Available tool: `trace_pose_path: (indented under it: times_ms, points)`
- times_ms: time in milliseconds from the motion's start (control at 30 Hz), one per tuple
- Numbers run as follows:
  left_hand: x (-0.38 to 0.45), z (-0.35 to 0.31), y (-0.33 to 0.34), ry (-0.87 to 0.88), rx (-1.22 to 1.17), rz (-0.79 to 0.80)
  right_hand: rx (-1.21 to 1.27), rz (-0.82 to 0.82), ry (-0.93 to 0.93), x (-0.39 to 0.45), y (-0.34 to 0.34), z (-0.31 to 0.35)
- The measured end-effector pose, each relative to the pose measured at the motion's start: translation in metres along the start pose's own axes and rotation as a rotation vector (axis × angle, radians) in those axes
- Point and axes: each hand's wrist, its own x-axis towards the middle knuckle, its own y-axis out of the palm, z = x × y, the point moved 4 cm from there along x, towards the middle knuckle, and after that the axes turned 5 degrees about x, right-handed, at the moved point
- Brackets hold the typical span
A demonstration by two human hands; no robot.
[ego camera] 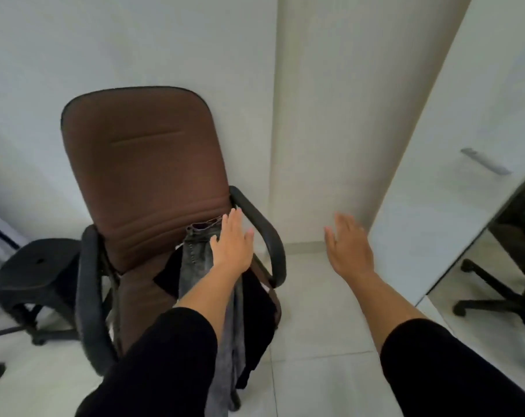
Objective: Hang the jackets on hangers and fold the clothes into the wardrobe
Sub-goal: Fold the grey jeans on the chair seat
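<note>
Two black sleeves (153, 362) are seen nearest the camera, filling the bottom of the frame, with bare forearms extended out of them. The fingers of the left hand (231, 245) are held straight and close together, palm down, over the waistband of the grey jeans (196, 260); nothing is gripped, and whether the cloth is touched cannot be told. The fingers of the right hand (348, 246) are spread loosely, and the hand is held empty in the air right of centre, above the floor and apart from everything.

The grey jeans are draped down the seat of a brown office chair (141, 164) at centre left, their legs hanging off the front edge. A black garment (256, 305) lies beneath and beside them; its kind cannot be made out. The chair's right black armrest (264, 233) curves just beside the left hand.

A black stool (35, 266) stands at the left edge, partly cut off. The floor (318, 332) is laid with pale tiles, and the wall (128, 43) behind is plain white. A white wardrobe door (454, 188) with a metal handle (485, 161) is seen at the upper right, blurred. At the right edge a mirror (502, 284) shows a chair base, cropped by the frame.
</note>
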Motion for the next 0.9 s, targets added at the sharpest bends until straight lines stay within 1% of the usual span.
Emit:
trace_pose_path:
  times_ms: [100,233,300,400,567,767,900]
  points:
    - [0.000,0.058,-0.015,-0.097,0.017,-0.013,0.030,0.093,-0.087,0.015,0.041,0.043]
    - [0.014,0.130,-0.032,-0.212,0.049,-0.032,0.044,0.156,-0.234,0.034,0.087,0.109]
    - [0.027,0.158,-0.039,-0.259,0.050,-0.026,0.044,0.199,-0.285,0.045,0.112,0.137]
    - [0.051,0.190,-0.046,-0.285,0.066,0.006,0.053,0.265,-0.314,0.062,0.149,0.163]
    - [0.097,0.220,-0.033,-0.278,0.094,0.110,-0.044,0.368,-0.347,0.093,0.203,0.172]
    - [0.162,0.239,0.009,-0.279,0.129,0.263,-0.126,0.486,-0.339,0.154,0.267,0.164]
    - [0.214,0.258,0.041,-0.320,0.182,0.359,-0.182,0.601,-0.369,0.199,0.324,0.154]
